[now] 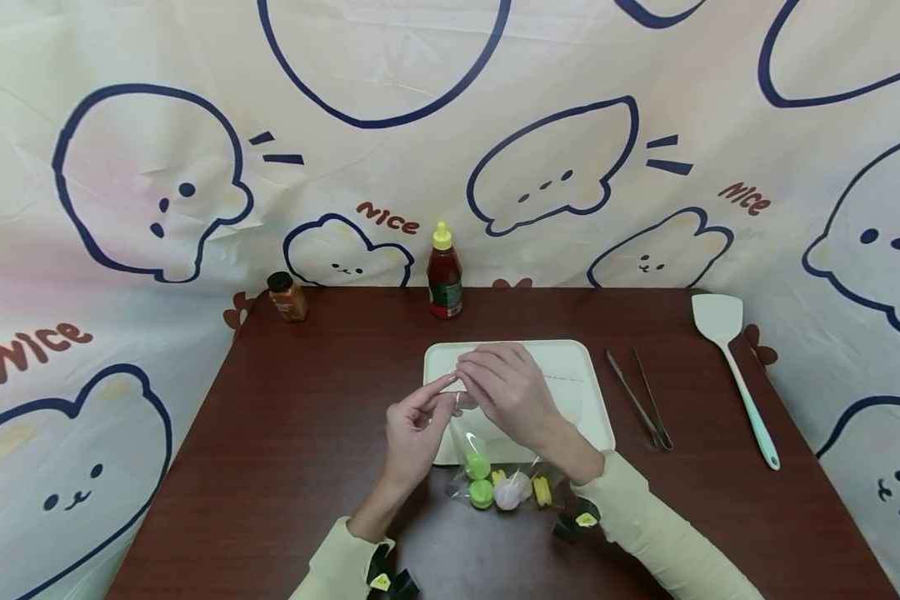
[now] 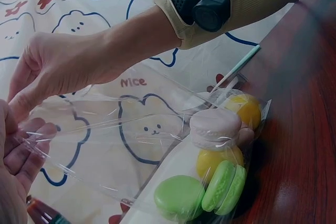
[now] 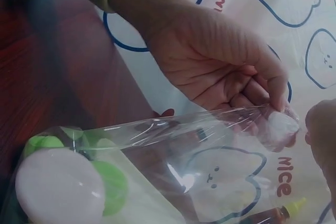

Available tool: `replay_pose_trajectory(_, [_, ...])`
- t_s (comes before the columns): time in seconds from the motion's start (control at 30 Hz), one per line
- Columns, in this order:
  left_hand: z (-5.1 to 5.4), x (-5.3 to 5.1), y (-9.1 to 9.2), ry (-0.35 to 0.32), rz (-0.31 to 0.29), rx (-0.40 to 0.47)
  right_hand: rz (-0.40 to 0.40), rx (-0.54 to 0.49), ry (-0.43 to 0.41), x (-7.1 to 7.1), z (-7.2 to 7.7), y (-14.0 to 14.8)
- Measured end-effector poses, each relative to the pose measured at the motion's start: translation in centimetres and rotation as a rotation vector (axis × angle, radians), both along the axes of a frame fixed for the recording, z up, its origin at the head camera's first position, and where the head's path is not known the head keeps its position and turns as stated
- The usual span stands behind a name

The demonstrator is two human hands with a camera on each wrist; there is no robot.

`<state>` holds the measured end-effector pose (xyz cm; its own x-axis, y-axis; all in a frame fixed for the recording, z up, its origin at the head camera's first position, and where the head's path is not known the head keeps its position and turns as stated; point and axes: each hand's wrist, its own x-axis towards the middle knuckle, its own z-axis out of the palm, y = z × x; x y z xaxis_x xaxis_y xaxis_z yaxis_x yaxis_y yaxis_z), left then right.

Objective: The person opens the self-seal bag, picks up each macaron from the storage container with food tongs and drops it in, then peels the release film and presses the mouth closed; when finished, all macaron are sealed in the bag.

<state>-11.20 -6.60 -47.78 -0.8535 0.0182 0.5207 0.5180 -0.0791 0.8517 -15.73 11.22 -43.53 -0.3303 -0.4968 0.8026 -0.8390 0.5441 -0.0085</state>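
My left hand point(image 1: 414, 433) and right hand point(image 1: 516, 398) meet above a white tray point(image 1: 596, 417). Between them they hold up the top end of a clear plastic bag point(image 2: 105, 124). The left thumb and fingers pinch the gathered plastic, as the right wrist view shows. The right fingertips pinch the same end from the other side. A small whitish patch point(image 3: 282, 125) shows there, too unclear to name. Several macarons lie in the bottom of the bag: a green macaron point(image 1: 482, 494), a pale macaron point(image 3: 60, 187) and a yellow macaron point(image 1: 543, 492) among them.
Metal tongs point(image 1: 645, 408) lie right of the tray, and a white spatula point(image 1: 720, 321) with a pale green handle lies farther right. At the back edge stand a red sauce bottle point(image 1: 444, 275) and a dark-capped jar point(image 1: 288, 298). Patterned cloth surrounds the brown table point(image 1: 292, 433).
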Motion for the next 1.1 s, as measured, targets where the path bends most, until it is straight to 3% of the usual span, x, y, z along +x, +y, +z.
replay_pose_trajectory(0.17, [0.1, 0.0, -0.1, 0.007, -0.033, -0.019, 0.015, -0.093, -0.071, -0.1, 0.1, 0.1])
replay_pose_trajectory(0.43, [0.7, 0.6, -0.4, -0.006, -0.031, -0.086, 0.05, -0.215, -0.145, -0.4, 0.4, 1.0])
replay_pose_trajectory(0.8, [1.8, 1.8, -0.7, -0.059, -0.054, -0.099, 0.041, -0.312, -0.256, -0.6, 0.8, 2.3])
replay_pose_trajectory(0.93, [1.8, 1.6, -1.1, -0.1, -0.031, -0.124, 0.024, -0.326, -0.282, -0.7, 0.6, 2.7])
replay_pose_trajectory(1.1, [1.5, 0.8, -1.7, -0.159, -0.008, -0.106, 0.013, -0.376, -0.311, -1.0, 0.5, 3.4])
